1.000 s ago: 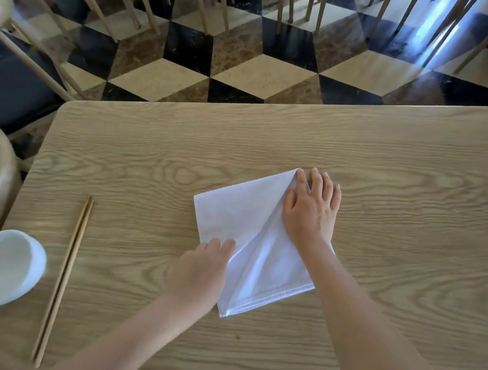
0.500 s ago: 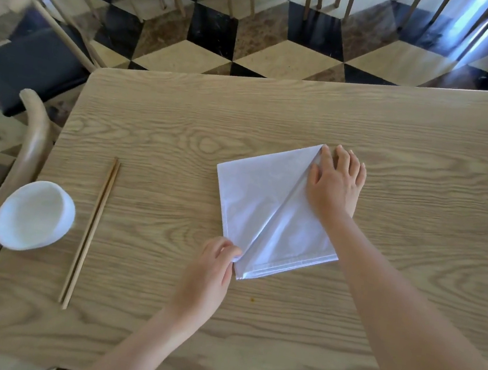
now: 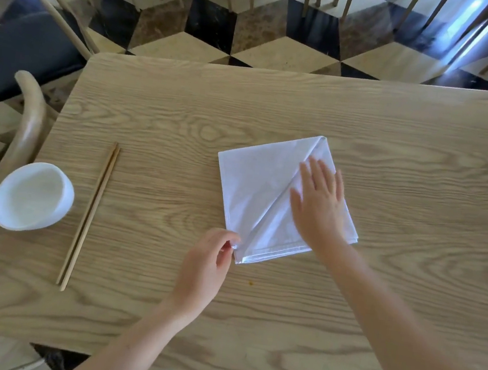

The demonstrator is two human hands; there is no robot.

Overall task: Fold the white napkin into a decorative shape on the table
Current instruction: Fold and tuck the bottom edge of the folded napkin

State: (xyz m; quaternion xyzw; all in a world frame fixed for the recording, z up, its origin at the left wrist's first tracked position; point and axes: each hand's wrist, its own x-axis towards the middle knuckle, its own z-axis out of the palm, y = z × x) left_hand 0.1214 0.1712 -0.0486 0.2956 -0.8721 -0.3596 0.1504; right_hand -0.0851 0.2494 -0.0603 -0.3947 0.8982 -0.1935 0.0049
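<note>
Head view: flat right hand [image 3: 320, 207] on creased white napkin [image 3: 254, 192], left hand [image 3: 207, 267] pinching its corner.

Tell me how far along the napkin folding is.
Early. Done: the white napkin lies as a folded square with one diagonal crease. In hand: the right hand presses its right half flat while the left hand pinches the near corner. Left: every shaping fold; nothing decorative yet.

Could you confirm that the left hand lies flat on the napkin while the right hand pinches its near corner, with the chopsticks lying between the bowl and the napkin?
The hands are swapped. In the head view the right hand lies flat on the napkin, and the left hand pinches its near corner. The chopsticks do lie between the bowl and the napkin.
</note>
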